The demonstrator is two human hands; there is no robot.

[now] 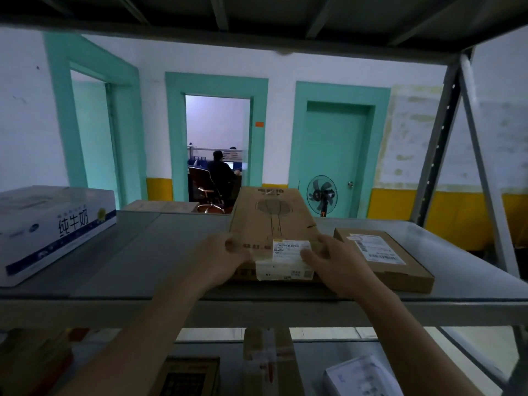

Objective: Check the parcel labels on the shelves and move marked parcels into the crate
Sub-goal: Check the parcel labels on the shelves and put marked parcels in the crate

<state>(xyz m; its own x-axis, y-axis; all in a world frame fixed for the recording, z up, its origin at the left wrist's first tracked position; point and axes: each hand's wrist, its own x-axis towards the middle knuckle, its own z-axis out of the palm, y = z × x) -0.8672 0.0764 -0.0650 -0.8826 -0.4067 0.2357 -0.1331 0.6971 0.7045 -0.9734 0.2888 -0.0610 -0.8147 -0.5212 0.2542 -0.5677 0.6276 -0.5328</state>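
A long flat cardboard parcel (271,218) lies lengthwise on the grey shelf (148,252), with a white shipping label (288,248) near its front end. My left hand (220,258) grips the parcel's near left corner. My right hand (334,261) holds the near right corner, thumb on the label. A second flat brown parcel (400,264) with a white label (377,248) lies just right of it. No crate is in view.
A white and blue milk carton box (54,230) sits at the shelf's left. More parcels (268,361) lie on the lower shelf. A slanted metal upright (483,167) stands at right. Beyond are teal doors, a floor fan (322,195) and a seated person (220,170).
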